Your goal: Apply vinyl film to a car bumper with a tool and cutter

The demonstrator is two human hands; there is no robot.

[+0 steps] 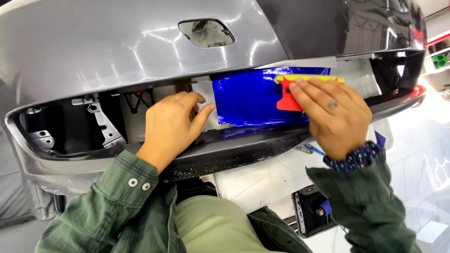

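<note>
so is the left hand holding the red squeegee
No, the right hand presses the red squeegee on the blue film; the left hand is bare.

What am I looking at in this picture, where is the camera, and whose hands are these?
The single view comes from a camera worn on a person's head, looking down at their own bare hands. In front is a grey car bumper with its lower opening exposed. A sheet of blue film lies across that opening. The right hand presses a red and yellow squeegee against the film. The left hand rests at the film's left edge, on white backing.
</note>
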